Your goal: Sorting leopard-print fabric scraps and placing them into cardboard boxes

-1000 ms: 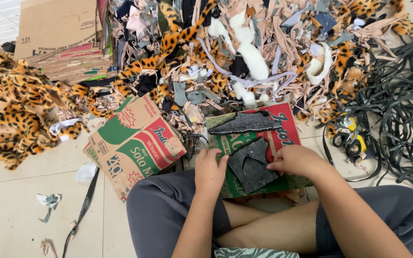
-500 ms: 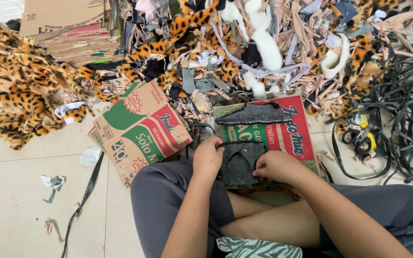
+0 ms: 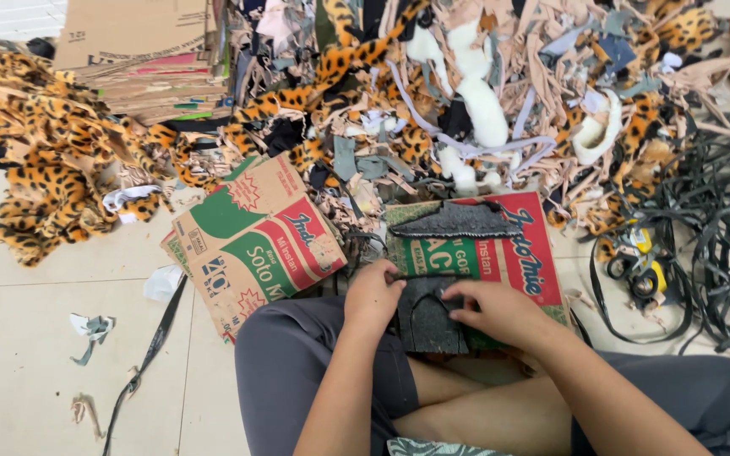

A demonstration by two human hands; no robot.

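A dark grey felt piece (image 3: 429, 319) lies on a printed red and green cardboard sheet (image 3: 524, 258) resting over my lap. My left hand (image 3: 372, 295) grips the piece's left edge. My right hand (image 3: 500, 311) lies on its right side, fingers pinching the top edge. A second, longer dark grey piece (image 3: 458, 221) sits at the far end of the cardboard, apart from both hands.
A folded printed carton (image 3: 251, 241) lies to the left. Beyond is a heap of leopard-print, beige and white fabric scraps (image 3: 433, 93), with flattened cardboard (image 3: 141, 59) at the back left. Black straps (image 3: 720, 228) and yellow-handled scissors (image 3: 640, 266) lie right.
The grey piece has been turned and pulled closer to my lap. Both hands shifted with it, and my right hand now covers more of its right side.
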